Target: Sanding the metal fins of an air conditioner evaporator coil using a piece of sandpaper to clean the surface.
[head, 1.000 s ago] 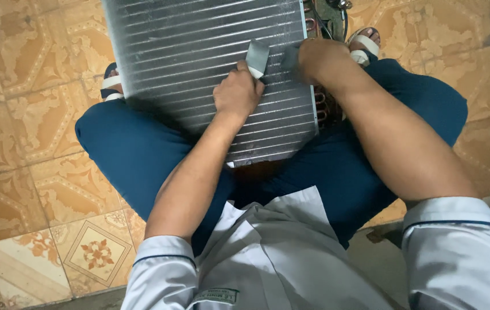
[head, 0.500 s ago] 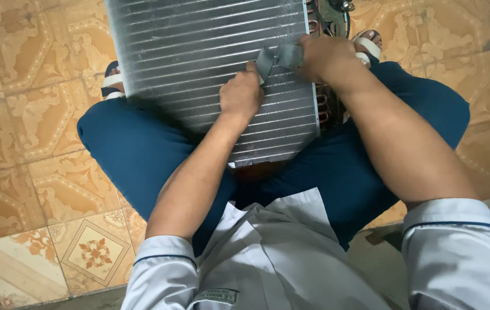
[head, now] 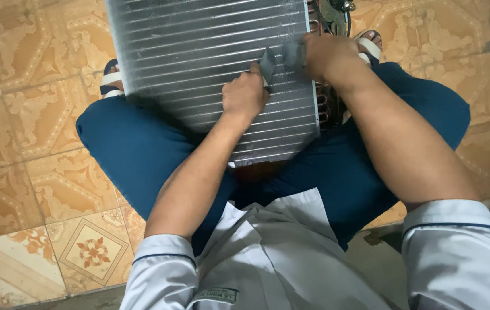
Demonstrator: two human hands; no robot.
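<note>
Coil panel, silver-grey ribbed metal, rectangular, finned: lies across the lap of a seated person in dark blue trousers, its far end running out of the top of the view, its near edge resting above the knees. Long axis points away from the body; the fin rows run crosswise, left to right. Copper tube bends show along its right edge.

Strip, small, grey, flat, bent in the middle: sits on the panel's right half, touching the fins, spanning the gap between the two hands. What it is made of cannot be told.

Left hand: curled narrow, pinching the near-left end of the grey strip and resting on the fins. It lies just below and left of the strip.

Right hand: closed on the strip's far-right end, at the panel's right edge, beside the copper bends. It lies just right of the strip; both hands are equally close, each on one end.

Surroundings: patterned tan floor tiles; sandalled feet, one on each side of the panel; light grey short-sleeved shirt in the foreground.
</note>
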